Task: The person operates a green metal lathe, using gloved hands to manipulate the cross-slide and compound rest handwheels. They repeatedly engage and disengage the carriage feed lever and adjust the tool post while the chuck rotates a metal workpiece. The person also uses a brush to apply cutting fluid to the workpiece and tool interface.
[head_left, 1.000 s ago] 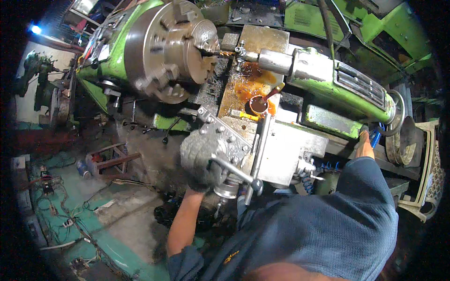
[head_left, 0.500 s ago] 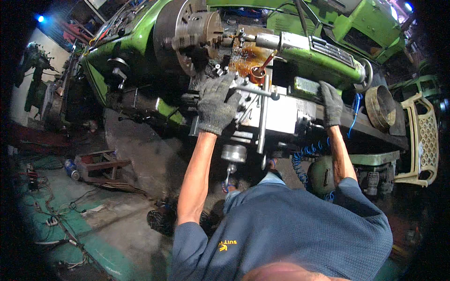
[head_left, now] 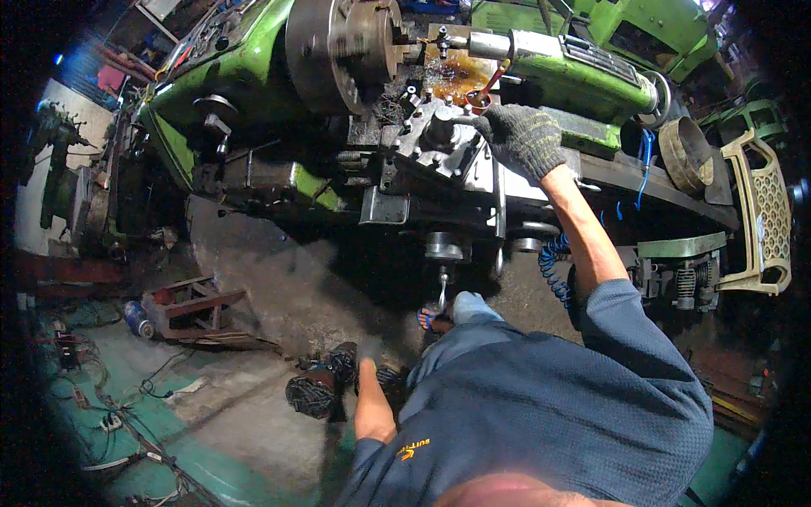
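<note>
My right hand (head_left: pixel 522 142), in a dark knitted glove, is closed around the end of the tool post lever (head_left: pixel 463 121) on a green metal lathe. This lever reaches right from the round hub of the square tool post (head_left: pixel 435 139), which has several bolts around its top. Low beside my body hangs my left hand (head_left: pixel 368 353), dark and smeared by motion, so its fingers cannot be made out. Just behind my right hand stands a small red pot (head_left: pixel 478 101) with a brush handle in it. The large steel chuck (head_left: pixel 367 46) looks blurred at its jaws.
The green tailstock (head_left: pixel 583 72) with its handwheel lies right of the tool post. Below hang a carriage handwheel (head_left: pixel 446 247) and a blue coiled hose (head_left: pixel 553 270). A metal ring (head_left: pixel 683 156) and a cream plastic chair (head_left: pixel 764 211) stand right. Cables (head_left: pixel 139 439) cross the left floor.
My left hand has left the tool post and dropped to my side. My right hand has moved left from the tailstock side onto the lever, which now points farther back.
</note>
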{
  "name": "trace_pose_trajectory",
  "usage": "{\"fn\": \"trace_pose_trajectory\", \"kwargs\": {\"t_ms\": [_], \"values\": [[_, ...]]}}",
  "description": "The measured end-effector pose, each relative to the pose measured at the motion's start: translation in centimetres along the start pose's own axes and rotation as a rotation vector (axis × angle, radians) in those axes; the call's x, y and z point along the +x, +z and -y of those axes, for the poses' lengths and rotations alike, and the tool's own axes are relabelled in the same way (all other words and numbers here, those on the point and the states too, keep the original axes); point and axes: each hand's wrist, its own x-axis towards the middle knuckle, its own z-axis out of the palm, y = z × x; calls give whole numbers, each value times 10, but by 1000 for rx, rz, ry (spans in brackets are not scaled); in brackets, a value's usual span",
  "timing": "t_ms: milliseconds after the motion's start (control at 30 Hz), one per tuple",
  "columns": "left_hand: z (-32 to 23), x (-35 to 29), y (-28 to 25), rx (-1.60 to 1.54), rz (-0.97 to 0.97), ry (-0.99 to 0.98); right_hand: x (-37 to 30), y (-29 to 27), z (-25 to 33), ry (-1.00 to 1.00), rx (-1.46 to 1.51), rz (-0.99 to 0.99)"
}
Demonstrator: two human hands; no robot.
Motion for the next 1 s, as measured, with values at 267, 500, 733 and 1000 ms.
{"fn": "trace_pose_trajectory", "kwargs": {"t_ms": [267, 500, 733, 1000], "values": [[-3, -127, -60, -536, 367, -280, -21, -2, -14, 165, -11, -110], [35, -90, -125, -208, 422, -198, -22, 3, -9, 194, 54, -165], [137, 67, -216, 123, 196, 3, -23, 8, -12, 170, 141, -319], [207, 207, -275, -1992, 190, -446, -50, 33, -18, 702, 936, -614]]}}
